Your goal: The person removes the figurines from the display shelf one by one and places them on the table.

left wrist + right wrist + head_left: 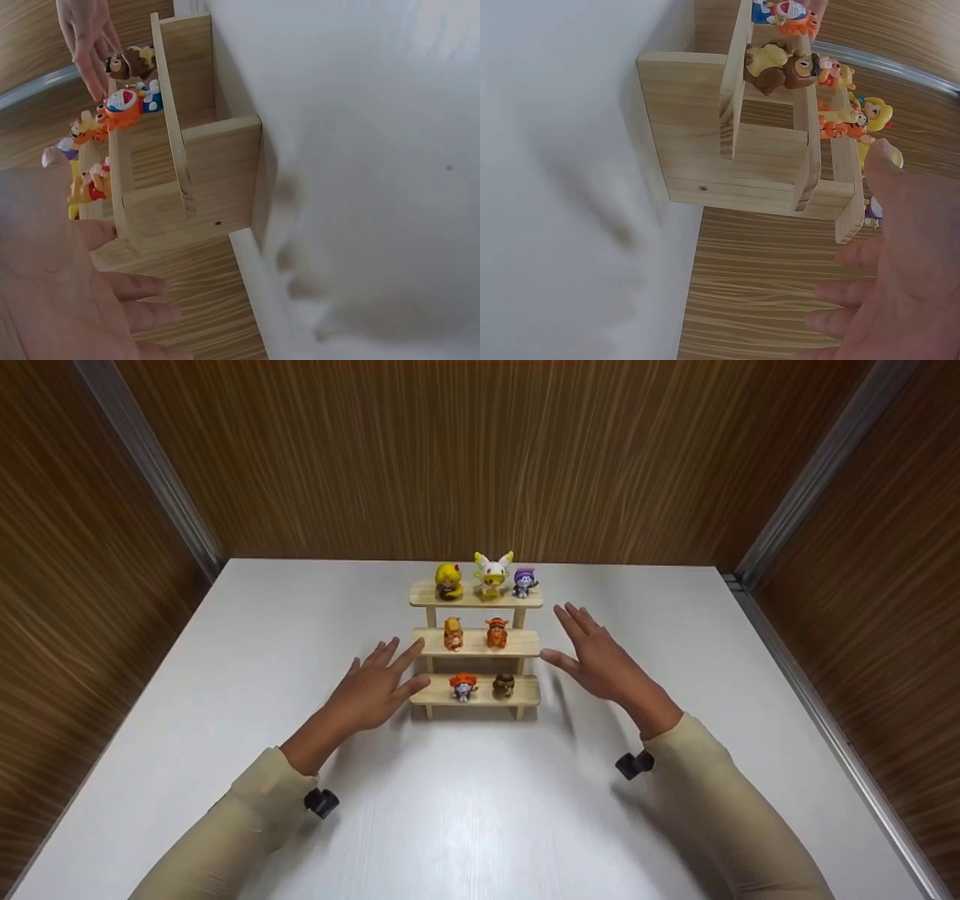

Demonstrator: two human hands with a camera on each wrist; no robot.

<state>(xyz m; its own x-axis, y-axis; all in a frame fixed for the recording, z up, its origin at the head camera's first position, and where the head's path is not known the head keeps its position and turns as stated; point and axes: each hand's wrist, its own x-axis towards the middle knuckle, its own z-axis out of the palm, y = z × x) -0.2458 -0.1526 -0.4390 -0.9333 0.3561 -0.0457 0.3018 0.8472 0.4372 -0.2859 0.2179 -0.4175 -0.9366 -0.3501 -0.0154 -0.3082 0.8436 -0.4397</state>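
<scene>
A three-tier wooden display stand (480, 642) holds several small figurines. On its top tier are a yellow-haired figurine (448, 582), a white and yellow long-eared one (493, 575) and a purple-capped one (524, 583). The middle tier bears a yellow-orange figurine (453, 634) and an orange tiger figurine (496, 633). An orange-hooded figurine (463, 687) and a brown owl figurine (503, 685) stand on the bottom tier. My left hand (373, 688), fingers spread, is at the stand's left side. To its right, my right hand (596, 656) has its fingers extended, holding nothing.
The stand rests on a white tabletop (480, 810). Wood-grain panels close off the back (480, 457) and both sides, with metal strips (795, 457) along the corners. Black wrist mounts (322, 802) show at both sleeves.
</scene>
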